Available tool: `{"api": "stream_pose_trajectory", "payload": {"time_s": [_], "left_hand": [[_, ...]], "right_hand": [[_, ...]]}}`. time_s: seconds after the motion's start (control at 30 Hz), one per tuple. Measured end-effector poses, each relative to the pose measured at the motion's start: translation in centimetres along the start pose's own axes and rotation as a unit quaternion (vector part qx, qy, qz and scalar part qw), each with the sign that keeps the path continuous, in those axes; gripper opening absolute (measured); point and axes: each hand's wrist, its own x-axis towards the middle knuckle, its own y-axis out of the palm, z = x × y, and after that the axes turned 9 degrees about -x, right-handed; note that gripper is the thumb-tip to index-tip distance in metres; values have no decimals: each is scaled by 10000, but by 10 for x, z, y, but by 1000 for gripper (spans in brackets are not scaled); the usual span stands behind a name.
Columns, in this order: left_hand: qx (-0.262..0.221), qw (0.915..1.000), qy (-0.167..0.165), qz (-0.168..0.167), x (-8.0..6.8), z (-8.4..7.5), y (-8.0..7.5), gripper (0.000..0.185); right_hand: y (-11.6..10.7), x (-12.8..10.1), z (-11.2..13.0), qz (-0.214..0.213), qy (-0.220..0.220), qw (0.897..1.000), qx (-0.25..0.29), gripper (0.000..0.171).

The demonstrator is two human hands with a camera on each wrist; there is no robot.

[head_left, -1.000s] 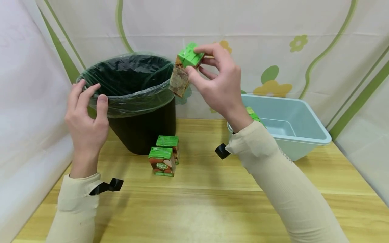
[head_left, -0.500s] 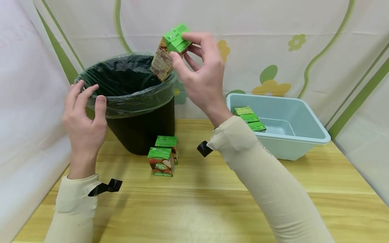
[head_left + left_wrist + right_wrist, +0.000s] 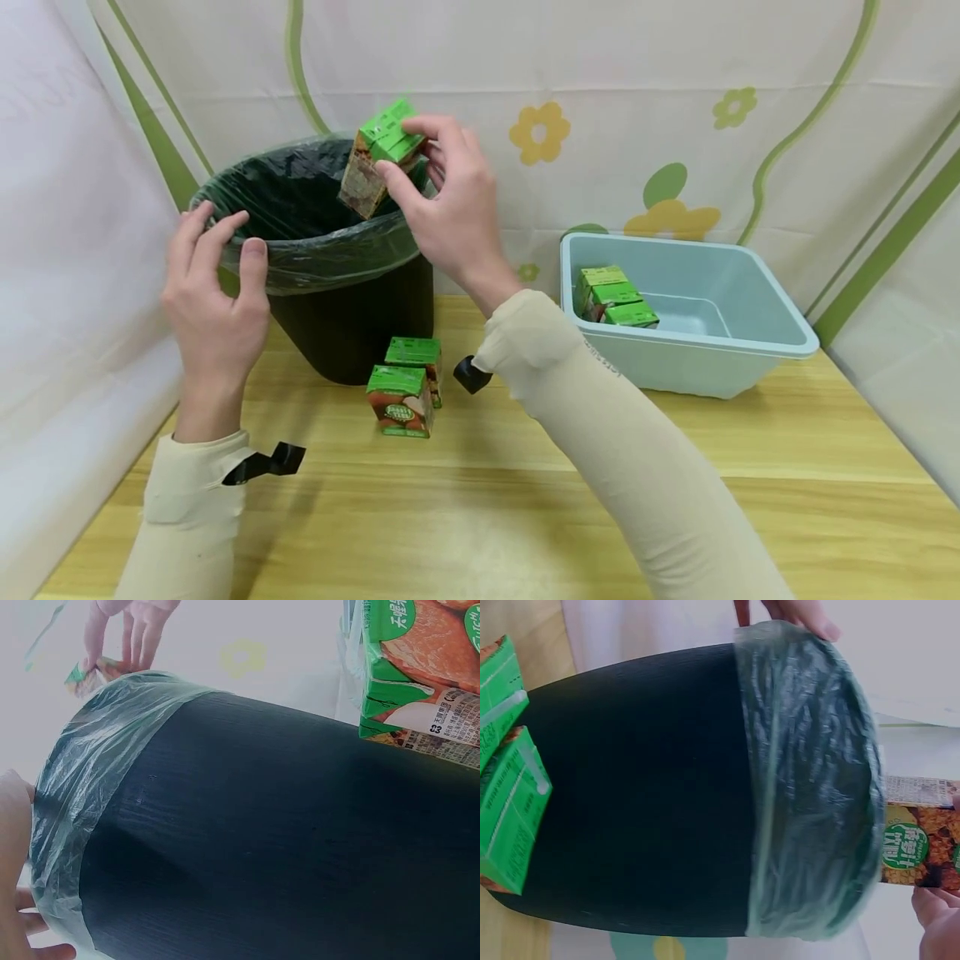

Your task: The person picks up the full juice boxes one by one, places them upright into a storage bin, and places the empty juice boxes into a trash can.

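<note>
Right hand [image 3: 450,217] pinches a tilted green carton [image 3: 375,154] over the lined black bin's [image 3: 330,250] mouth. Left hand [image 3: 213,292], fingers curled, grips the bin's near rim. Two cartons [image 3: 405,387] stand on the counter [image 3: 480,500].

Pale curtain backdrop [image 3: 637,50] (green stripes, flowers) behind a light wooden table [image 3: 525,500].

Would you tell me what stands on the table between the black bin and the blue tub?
Nothing stands there: in the head view only the right forearm crosses above bare table between black bin and blue tub.
</note>
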Motion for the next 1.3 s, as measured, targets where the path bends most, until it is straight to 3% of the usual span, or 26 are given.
{"api": "stream_pose_trajectory", "payload": {"time_s": [0.3, 0.53, 0.7, 0.93, 1.3], "left_hand": [[2, 9999, 124, 41, 1, 13, 0, 46], [-27, 9998, 214, -23, 1, 12, 3, 46], [-54, 9997, 251, 5, 1, 14, 2, 46], [-86, 9999, 73, -54, -1, 12, 2, 45], [-83, 9999, -26, -109, 0, 15, 2, 44]], "right_hand": [[11, -3, -11, 445, 48, 9945, -952, 42], [11, -4, -16, 753, -295, 9798, -1827, 43], [9, -3, -16, 1052, -411, 9732, -2002, 43], [6, 1, -13, 1524, -209, 9679, -1988, 41], [6, 3, -12, 1605, -272, 9607, -2250, 39]]}}
